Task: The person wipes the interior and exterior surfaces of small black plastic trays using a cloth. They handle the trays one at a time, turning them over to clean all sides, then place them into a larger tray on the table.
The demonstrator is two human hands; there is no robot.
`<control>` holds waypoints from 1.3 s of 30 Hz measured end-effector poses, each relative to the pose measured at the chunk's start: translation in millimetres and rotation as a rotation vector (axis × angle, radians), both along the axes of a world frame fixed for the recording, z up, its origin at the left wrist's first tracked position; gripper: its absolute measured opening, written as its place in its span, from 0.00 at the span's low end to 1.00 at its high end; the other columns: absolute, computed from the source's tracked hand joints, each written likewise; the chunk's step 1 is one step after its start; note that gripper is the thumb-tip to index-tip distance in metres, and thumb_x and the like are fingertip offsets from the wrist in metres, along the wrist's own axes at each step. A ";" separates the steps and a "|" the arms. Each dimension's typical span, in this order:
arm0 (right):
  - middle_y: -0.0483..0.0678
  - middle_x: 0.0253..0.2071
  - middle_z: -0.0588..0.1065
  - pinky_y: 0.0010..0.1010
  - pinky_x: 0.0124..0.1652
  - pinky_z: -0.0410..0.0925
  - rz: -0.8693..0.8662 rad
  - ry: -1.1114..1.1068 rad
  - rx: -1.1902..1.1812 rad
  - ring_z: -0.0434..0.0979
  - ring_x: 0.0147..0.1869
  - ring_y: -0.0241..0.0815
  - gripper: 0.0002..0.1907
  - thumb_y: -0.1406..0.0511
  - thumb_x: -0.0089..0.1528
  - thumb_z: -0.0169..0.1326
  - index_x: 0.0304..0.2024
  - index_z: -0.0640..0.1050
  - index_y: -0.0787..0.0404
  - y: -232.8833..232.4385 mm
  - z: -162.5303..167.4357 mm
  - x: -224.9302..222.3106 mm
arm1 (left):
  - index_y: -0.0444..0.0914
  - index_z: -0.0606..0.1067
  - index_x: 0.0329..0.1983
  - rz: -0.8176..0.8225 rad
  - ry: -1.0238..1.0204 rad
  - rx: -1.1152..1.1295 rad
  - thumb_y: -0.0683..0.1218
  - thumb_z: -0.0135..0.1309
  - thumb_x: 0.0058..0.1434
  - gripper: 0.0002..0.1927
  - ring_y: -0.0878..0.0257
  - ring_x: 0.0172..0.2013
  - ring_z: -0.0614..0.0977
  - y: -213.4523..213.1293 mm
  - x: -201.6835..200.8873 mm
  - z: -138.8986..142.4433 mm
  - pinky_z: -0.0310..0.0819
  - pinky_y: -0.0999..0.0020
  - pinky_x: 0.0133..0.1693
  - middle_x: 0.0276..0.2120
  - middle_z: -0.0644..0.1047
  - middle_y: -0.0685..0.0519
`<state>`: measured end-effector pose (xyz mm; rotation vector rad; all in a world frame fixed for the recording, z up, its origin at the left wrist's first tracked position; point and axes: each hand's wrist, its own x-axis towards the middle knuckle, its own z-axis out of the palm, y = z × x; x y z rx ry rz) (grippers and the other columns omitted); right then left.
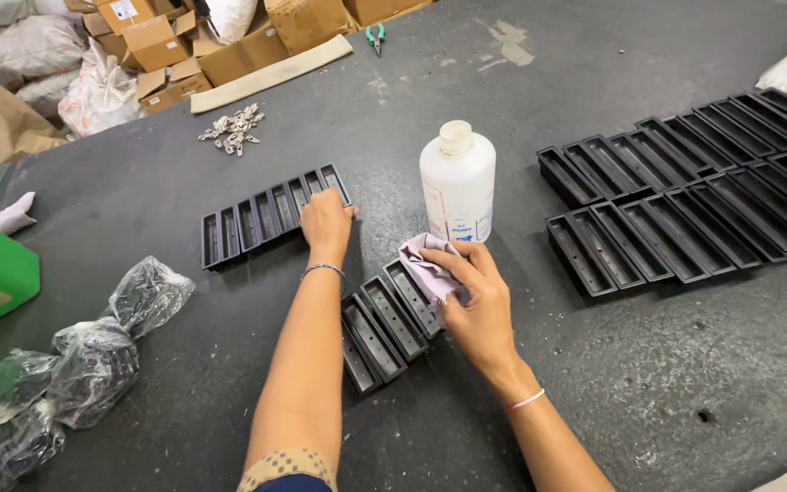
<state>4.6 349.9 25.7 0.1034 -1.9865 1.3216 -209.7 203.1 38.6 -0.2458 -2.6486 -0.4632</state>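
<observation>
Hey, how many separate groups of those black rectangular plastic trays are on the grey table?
3. One row under the left hand; one short row by the right hand with its pale cloth; one big double row at right, possibly continuing out of frame.

Bare forearms, no sleeves to the elbow. Left grip (327, 223): thin metal bangle. Right grip (477, 305): pink-white thread band. Patterned fabric w/ dark trim at bottom edge, prob. a sleeve.
</observation>
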 end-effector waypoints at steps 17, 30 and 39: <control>0.44 0.49 0.78 0.23 0.53 0.69 0.109 0.025 -0.716 0.77 0.51 0.31 0.19 0.75 0.61 0.60 0.55 0.78 0.66 18.6 -38.4 -20.4 | 0.35 0.80 0.33 0.082 -0.318 0.425 0.58 0.64 0.59 0.20 0.54 0.28 0.85 -115.9 142.6 -31.5 0.78 0.60 0.32 0.27 0.83 0.46; 0.48 0.49 0.79 0.31 0.49 0.74 0.476 -0.300 -1.101 0.81 0.48 0.38 0.21 0.73 0.60 0.56 0.57 0.76 0.67 -3.6 -34.7 -10.2 | 0.32 0.75 0.35 0.006 -0.487 1.228 0.46 0.58 0.63 0.10 0.56 0.29 0.82 -146.4 188.1 -85.0 0.75 0.61 0.33 0.34 0.80 0.41; 0.56 0.51 0.78 0.38 0.41 0.77 0.686 -0.604 -1.280 0.81 0.50 0.51 0.23 0.66 0.63 0.54 0.60 0.70 0.68 -29.6 -30.9 -3.6 | 0.38 0.76 0.52 -0.151 -0.564 2.074 0.58 0.50 0.67 0.22 0.67 0.27 0.81 -166.9 183.4 -60.9 0.76 0.72 0.26 0.37 0.82 0.52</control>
